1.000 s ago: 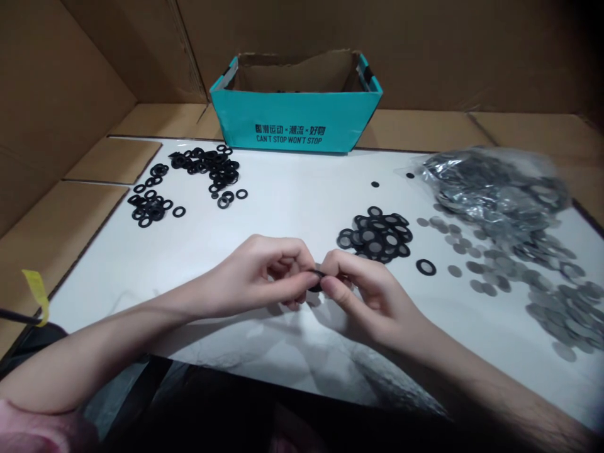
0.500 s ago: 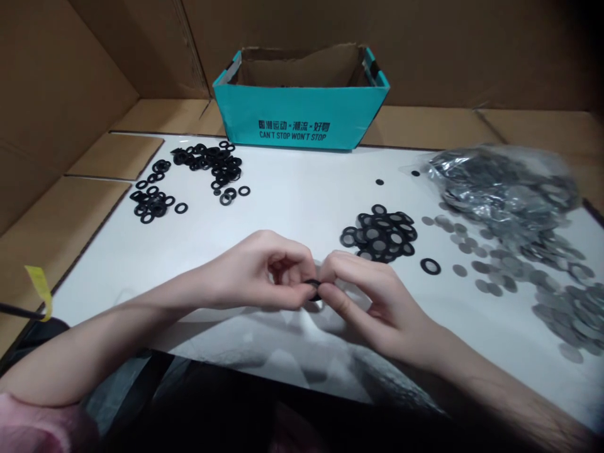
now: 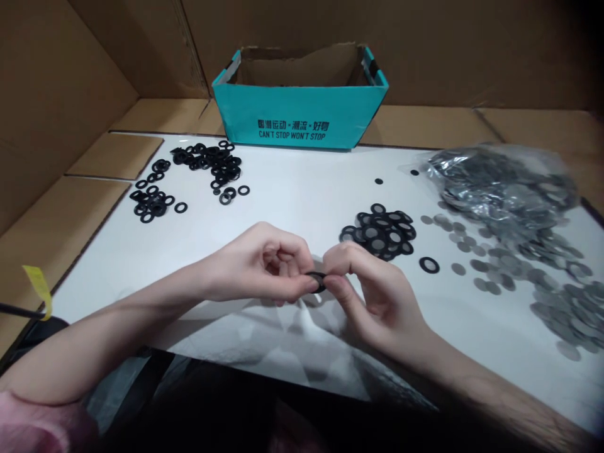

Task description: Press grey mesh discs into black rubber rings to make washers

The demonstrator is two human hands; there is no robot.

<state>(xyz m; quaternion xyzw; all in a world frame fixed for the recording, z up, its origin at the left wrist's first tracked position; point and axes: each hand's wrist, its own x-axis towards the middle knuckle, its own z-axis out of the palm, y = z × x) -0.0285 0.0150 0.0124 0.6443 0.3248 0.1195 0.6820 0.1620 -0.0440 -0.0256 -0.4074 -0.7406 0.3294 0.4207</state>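
Note:
Between both hands, near the front of the white table, is a small black ring [image 3: 319, 282]. My left hand [image 3: 278, 264] pinches its left side with thumb and fingers. On the right side, my right hand [image 3: 368, 289] pinches the same ring between thumb and forefinger. Whether a disc sits in the ring is hard to make out. Just beyond my right hand lies a pile of black rings with grey discs in them [image 3: 377, 234], and one more such ring [image 3: 429, 265] lies apart to its right.
A teal box [image 3: 302, 113] stands at the back. Loose black rings [image 3: 221, 160] lie at the left. At the right are a clear bag of grey discs [image 3: 500, 189] and scattered discs [image 3: 576, 311]. Cardboard walls [image 3: 401, 50] surround the white table [image 3: 292, 189].
Both hands have risen slightly with the ring between them. The ring is tilted differently and shows more, and my right hand's fingers are more bent.

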